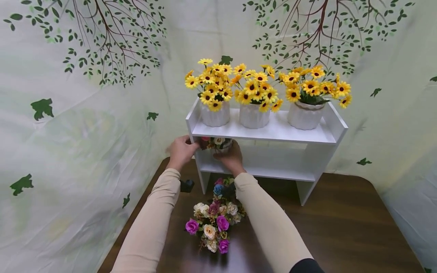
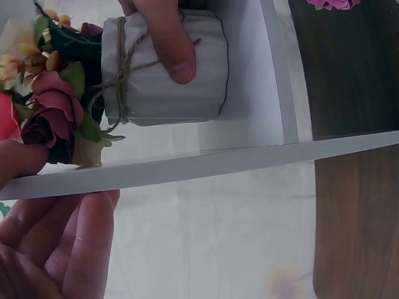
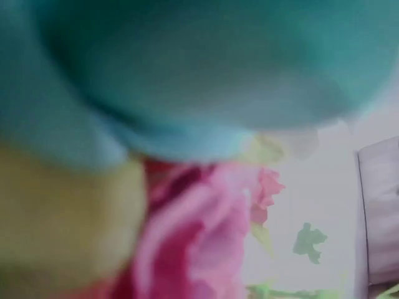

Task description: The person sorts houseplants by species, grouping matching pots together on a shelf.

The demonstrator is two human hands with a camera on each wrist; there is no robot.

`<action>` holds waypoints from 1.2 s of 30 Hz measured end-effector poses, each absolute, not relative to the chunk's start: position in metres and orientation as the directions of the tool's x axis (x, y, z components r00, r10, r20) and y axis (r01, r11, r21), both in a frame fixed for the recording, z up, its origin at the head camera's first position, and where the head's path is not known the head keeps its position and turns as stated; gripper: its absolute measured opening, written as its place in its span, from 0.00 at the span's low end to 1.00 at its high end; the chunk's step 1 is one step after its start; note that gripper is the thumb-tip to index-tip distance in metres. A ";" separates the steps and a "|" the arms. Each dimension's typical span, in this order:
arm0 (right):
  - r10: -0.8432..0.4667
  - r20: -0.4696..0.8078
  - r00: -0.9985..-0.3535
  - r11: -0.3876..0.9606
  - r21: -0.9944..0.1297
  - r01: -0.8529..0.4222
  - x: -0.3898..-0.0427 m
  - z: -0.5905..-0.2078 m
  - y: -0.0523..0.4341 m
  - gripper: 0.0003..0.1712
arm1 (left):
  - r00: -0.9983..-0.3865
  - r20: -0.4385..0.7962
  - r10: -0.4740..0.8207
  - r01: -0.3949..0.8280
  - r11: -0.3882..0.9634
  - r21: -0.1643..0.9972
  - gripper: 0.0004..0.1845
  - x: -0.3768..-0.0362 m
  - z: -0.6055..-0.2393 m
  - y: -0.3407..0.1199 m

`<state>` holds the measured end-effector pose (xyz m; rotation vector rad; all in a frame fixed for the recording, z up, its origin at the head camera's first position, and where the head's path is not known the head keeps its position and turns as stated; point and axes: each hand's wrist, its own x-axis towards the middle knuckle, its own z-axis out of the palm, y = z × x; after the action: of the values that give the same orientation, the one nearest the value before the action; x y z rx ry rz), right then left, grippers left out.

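Observation:
A white pot (image 2: 168, 68) tied with twine, holding mixed artificial flowers, is in the left end of the middle shelf. My right hand (image 1: 233, 156) grips this flower pot, its thumb across the pot's side in the left wrist view. Beside it, my left hand (image 1: 182, 151) straddles the shelf unit's left side panel (image 2: 206, 163), thumb on the inner side and fingers on the outer. A dark red rose (image 2: 55, 112) from the pot lies right by the left thumb. The white shelf unit (image 1: 263, 133) stands on a brown table.
Three white pots of yellow flowers (image 1: 254, 91) stand on the top board. A bunch of mixed roses (image 1: 213, 227) sits on the table (image 1: 327, 223) between my forearms. Blurred blue and pink petals (image 3: 193, 237) fill the right wrist view. Patterned cloth (image 1: 85, 151) hangs behind.

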<state>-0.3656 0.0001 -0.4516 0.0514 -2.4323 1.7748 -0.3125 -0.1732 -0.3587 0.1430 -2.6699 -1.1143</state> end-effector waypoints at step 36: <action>-0.156 0.198 -0.968 0.540 -0.803 -0.252 -0.222 -0.524 0.164 0.09 | -0.967 0.188 -0.172 0.015 0.697 0.717 0.18 -0.315 -0.361 -0.172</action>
<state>-0.2219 0.1636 -0.5235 0.3541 -2.6651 1.4163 -0.3149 -0.1722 -0.3606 0.1251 -2.6666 -1.1307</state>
